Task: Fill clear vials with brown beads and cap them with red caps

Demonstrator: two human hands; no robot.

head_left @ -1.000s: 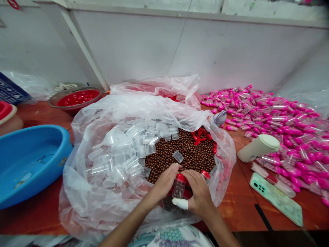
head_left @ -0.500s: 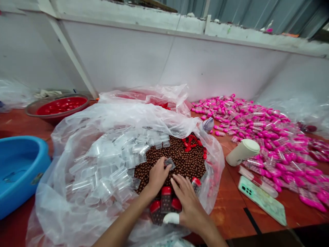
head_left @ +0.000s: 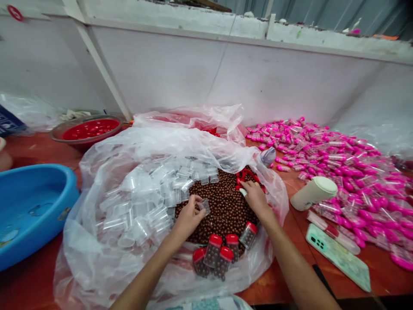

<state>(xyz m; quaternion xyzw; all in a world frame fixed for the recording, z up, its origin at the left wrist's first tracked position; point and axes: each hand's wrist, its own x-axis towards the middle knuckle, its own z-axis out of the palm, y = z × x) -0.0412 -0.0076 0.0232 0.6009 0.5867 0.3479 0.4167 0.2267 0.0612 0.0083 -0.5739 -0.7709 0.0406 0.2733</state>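
blue basin point(head_left: 32, 206): far left of the brown ball pile, out of my way, not touching the plastic sheet.

empty clear tubes point(head_left: 145, 193): heaped right against the left edge of the brown ball pile point(head_left: 222, 206), so refills are close.

left hand point(head_left: 187, 219): sitting on the near-left edge of the ball pile, thumb and fingers pinched on one clear tube point(head_left: 204, 206), open end seems to face the balls, hard to be sure from here. I'd keep the pinch low on the tube so the mouth stays clear, and tip it into the pile to scoop.

capped tubes point(head_left: 219, 254): five or so filled ones with red tops, parked at the near edge of the ball pile. Best to keep them bunched there so they don't roll back in.

right hand point(head_left: 254, 196): at the far-right edge of the ball pile, fingers curled down onto the loose red caps point(head_left: 247, 175). Can't tell if I've got one pinched yet. One cap per grab, I reckon.

pink tube heap point(head_left: 338, 168): well right of the ball pile, past the white bottle point(head_left: 312, 193).
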